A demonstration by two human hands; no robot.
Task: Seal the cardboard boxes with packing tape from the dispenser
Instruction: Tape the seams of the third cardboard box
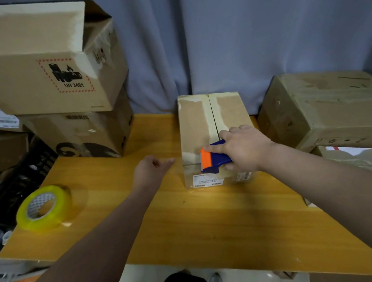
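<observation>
On the far left of the yellow table (pixel 209 223), a stack of cardboard boxes (pixel 48 69) crowded the back corner, the top one with a flap standing open and so, to my eye, not yet sealed. Nearer the front, a spare roll of yellow tape (pixel 44 207) lay close to the table's left edge, with a dark crate just beyond the edge.

Further in, the left hand (pixel 149 172) hovered over bare tabletop beside the middle box (pixel 198 126), loosely curled with a finger pointing toward it, holding nothing and not quite touching the cardboard.

The middle box stood upright at the back of the table. Its centre seam showed as a dark open line up the top, with pale strips either side that looked like old tape marks. The right hand (pixel 241 152) was wrapped around the blue and orange tape dispenser (pixel 213 158), pressing it to the box's near top edge, where top met front. I judged the sealing of this box only just starting, the whole seam left to cover.

Ahead of the dispenser the top ran clear to the curtain (pixel 239 36). On the right, another large box (pixel 325 110) sat near, leaving little elbow room. The front of the table lay open.
</observation>
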